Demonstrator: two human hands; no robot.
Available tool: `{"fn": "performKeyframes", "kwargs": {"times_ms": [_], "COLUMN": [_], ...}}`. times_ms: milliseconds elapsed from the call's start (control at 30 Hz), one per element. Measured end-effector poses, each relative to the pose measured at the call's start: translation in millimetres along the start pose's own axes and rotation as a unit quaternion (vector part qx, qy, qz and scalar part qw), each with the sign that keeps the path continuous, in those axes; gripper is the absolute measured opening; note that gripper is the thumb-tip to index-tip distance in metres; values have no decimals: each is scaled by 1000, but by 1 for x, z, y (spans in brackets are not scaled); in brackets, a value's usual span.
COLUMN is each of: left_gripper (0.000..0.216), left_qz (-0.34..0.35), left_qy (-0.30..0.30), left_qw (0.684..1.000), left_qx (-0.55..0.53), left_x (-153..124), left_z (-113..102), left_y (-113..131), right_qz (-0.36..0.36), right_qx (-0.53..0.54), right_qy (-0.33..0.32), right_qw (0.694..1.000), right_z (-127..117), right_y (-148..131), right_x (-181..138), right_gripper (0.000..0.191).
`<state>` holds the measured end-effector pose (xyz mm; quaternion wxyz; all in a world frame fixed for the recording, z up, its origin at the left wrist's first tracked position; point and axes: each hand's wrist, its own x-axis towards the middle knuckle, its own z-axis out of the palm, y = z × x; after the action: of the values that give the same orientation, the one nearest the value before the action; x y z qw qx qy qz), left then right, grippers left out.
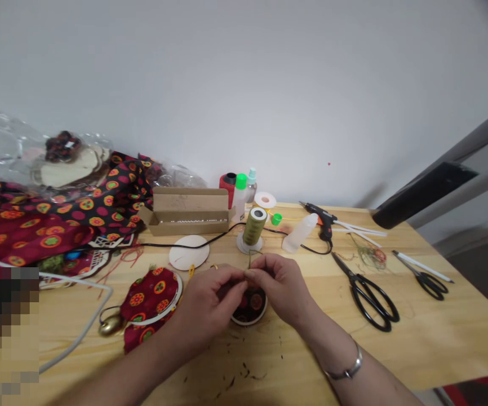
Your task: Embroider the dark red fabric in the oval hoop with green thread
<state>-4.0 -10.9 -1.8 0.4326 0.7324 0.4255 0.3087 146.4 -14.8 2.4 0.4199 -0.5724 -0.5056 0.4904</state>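
Note:
My left hand (214, 299) and my right hand (280, 282) meet fingertip to fingertip in the middle of the table, both in a pinch. A thin olive thread (250, 259) shows at the fingertips of the right hand. What the left fingers hold is too small to make out. Just beneath the hands lies a round piece covered in dark patterned fabric (254, 307) with a white rim, partly hidden by them. Behind them an olive thread spool (254, 228) stands upright. Left of my left hand are red patterned fabric rounds (151, 296) with a white edge.
Large black scissors (373, 299), small scissors (427, 282) and a glue gun (322, 217) lie at right. A white bottle (300, 233) leans behind my right hand. An open cardboard box (189, 220) and patterned cloth (117, 192) stand back left. A black cord (172, 245) crosses the table.

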Motion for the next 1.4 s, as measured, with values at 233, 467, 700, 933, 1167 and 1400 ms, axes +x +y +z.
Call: {"fn": "performKeyframes", "kwargs": {"times_ms": [233, 467, 700, 933, 1167, 1400], "left_gripper": [28, 20, 16, 11, 10, 26], "left_qz": [5, -73, -165, -183, -182, -210], "left_qy": [10, 21, 22, 45, 32, -1], "left_qw": [999, 996, 975, 965, 961, 920], "left_qx": [33, -49, -146, -182, -205, -332], "left_x": [-1, 3, 8, 7, 7, 6], "left_z": [-1, 2, 0, 3, 2, -1], "left_y": [-1, -5, -3, -3, -2, -6], "right_qz": [1, -14, -11, -14, 3, 32], "right_qx": [17, 8, 18, 7, 29, 47], "right_qy": [-5, -2, -9, -46, -66, -64], "right_qw": [1000, 1000, 1000, 999, 997, 996], "right_z": [-1, -4, -3, -2, 0, 0], "right_y": [0, 2, 2, 7, 4, -2], "right_x": [0, 1, 0, -1, 1, 0], "right_gripper": [9, 9, 10, 14, 14, 15]}}
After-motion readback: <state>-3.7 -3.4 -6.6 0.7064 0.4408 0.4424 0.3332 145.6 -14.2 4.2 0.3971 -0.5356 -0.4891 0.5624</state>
